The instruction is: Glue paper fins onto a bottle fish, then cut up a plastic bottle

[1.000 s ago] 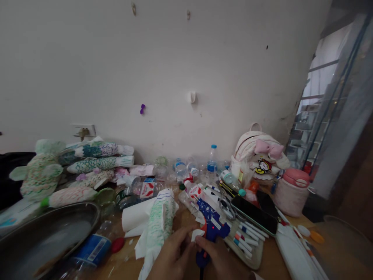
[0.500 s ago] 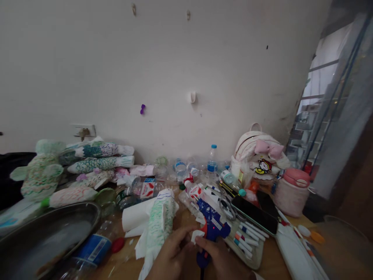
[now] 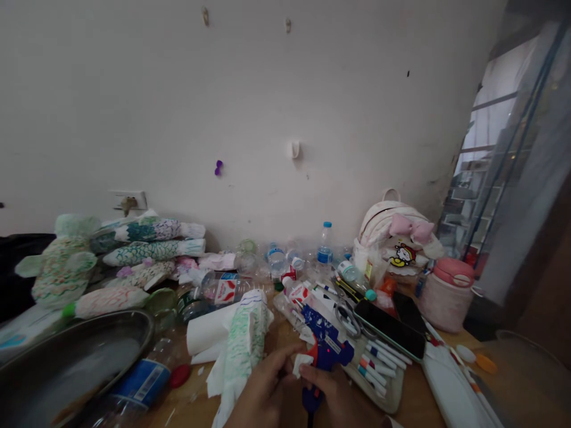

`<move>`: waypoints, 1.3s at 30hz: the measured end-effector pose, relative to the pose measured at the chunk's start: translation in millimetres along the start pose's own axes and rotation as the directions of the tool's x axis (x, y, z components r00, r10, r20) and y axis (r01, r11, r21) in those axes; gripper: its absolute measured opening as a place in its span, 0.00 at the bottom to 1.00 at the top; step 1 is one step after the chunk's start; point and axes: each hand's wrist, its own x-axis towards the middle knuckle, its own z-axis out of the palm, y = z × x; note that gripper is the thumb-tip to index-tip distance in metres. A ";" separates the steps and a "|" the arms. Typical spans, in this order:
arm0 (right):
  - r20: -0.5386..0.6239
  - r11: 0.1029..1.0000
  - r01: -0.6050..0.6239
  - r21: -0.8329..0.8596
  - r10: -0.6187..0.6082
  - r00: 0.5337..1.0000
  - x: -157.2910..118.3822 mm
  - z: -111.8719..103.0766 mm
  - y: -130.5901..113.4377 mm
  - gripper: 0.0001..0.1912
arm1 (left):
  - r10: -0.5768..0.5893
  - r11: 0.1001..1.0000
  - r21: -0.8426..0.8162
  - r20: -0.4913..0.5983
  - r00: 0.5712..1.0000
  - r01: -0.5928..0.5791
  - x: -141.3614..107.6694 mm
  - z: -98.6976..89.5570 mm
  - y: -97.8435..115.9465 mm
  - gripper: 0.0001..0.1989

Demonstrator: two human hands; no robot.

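Note:
Low in the middle, my left hand (image 3: 266, 383) and my right hand (image 3: 333, 389) come together with their fingers bent. Between their fingertips they pinch a small folded white piece of paper (image 3: 301, 364). Just behind and under my right hand lies a blue and orange hot glue gun (image 3: 331, 345), its nozzle pointing away and a small red light glowing on it. To the left of my left hand rests a paper-wrapped bottle fish (image 3: 246, 336) with green scales drawn on it. It leans against a white paper roll (image 3: 209, 330). My palms are hidden.
A dark metal basin (image 3: 138, 324) sits at left beside a blue-labelled bottle (image 3: 145, 380). Several decorated paper fish (image 3: 156, 249) are piled behind. At right lie scissors (image 3: 348, 320), markers (image 3: 379, 362), a phone (image 3: 390, 329), a pink tumbler (image 3: 447, 294) and a backpack (image 3: 392, 232).
The white piece of paper has tilted slightly between my fingertips. My hands have otherwise barely shifted, and the things around them stay in place.

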 end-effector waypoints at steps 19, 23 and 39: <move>0.060 0.916 0.053 0.397 -0.084 0.995 6.9 9.1 0.7 0.17 | -0.312 0.798 -0.536 0.022 0.950 0.275 5.9 5.8 11.6 0.19; 0.071 0.900 0.059 0.432 -0.099 0.993 12.4 14.3 11.4 0.15 | -0.300 0.838 -0.470 0.028 0.953 0.278 5.4 7.4 8.3 0.16; 0.085 0.932 0.181 0.316 -0.217 0.972 17.7 -3.0 40.7 0.13 | 0.125 0.820 0.557 0.047 0.991 -0.130 2.2 -2.8 32.0 0.11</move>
